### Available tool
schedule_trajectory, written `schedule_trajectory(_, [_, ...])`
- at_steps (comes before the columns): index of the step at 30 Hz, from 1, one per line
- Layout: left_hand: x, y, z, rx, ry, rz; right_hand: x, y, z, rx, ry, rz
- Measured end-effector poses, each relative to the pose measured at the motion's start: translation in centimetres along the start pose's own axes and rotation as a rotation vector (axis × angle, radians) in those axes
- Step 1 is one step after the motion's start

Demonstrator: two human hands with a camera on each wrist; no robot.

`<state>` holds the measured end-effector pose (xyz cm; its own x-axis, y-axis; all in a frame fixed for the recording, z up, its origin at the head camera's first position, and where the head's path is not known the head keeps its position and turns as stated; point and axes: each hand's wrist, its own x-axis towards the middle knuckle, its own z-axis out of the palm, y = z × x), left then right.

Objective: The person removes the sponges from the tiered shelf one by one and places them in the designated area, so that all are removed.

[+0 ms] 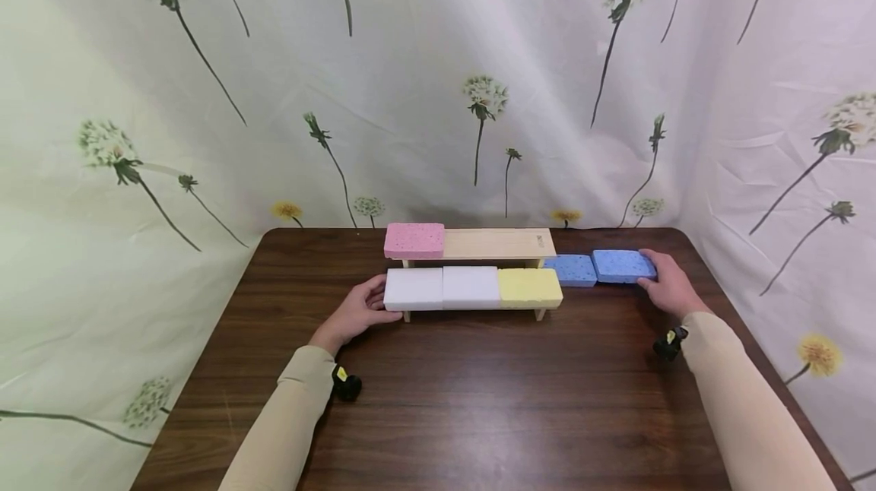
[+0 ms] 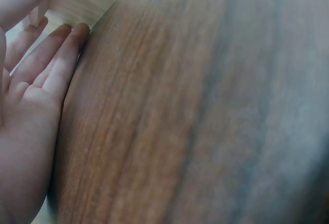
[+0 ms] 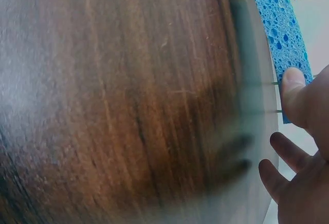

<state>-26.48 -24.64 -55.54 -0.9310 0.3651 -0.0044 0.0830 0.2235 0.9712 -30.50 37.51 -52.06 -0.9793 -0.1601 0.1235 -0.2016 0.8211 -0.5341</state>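
Near the far right corner of the dark wooden tabletop [image 1: 479,400], the right hand [image 1: 672,287] grips the right end of a blue sponge [image 1: 621,266], its thumb pressed against the front side. Seen from the right wrist, this sponge looks raised off the surface, and two of the other fingers stand apart from it. Just beside its left end lies a second blue sponge [image 1: 573,270], towards the far edge, its left end partly hidden by the yellow sponge [image 1: 529,288].

Left of the blue pair, parallel to the far edge, stands a low front wooden shelf [image 1: 540,315] carrying three blocks in a row: a left white block [image 1: 414,289], a middle white block [image 1: 470,287] and the yellow sponge at the right end. Behind it, closer to the far edge, a back wooden shelf [image 1: 489,243] bears a pink sponge [image 1: 414,240] at its left end. Whether the two shelves are joined cannot be told.

At the left end of the front shelf rests the left hand [image 1: 356,315], fingers extended rather than curled, their tips touching the wood in the left wrist view. Both arms wear beige sleeves [image 1: 287,415], and beyond the far edge hangs white cloth [image 1: 424,73] printed with dandelions.
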Motion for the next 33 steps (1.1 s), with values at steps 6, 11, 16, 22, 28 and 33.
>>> schedule_trajectory(6, [0.07,0.0,-0.02,0.004,0.003,0.002,-0.01,0.08,0.18,-0.011,-0.039,0.024])
schedule_trajectory(11, [-0.03,0.14,-0.03,-0.007,-0.002,0.002,-0.06,0.12,0.26,-0.028,-0.064,0.033])
schedule_trajectory(16, [-0.02,0.07,-0.08,-0.008,-0.006,0.011,-0.04,0.42,0.46,-0.042,-0.08,0.027])
schedule_trajectory(22, [-0.04,-0.02,-0.15,-0.012,-0.006,0.019,0.1,0.59,0.46,-0.058,-0.092,0.022])
schedule_trajectory(28, [-0.05,-0.03,-0.15,-0.004,-0.008,0.021,0.29,0.69,0.21,-0.069,-0.123,0.038])
schedule_trajectory(33, [-0.09,0.06,-0.11,-0.011,-0.006,0.005,0.3,0.88,0.32,-0.07,-0.136,0.046])
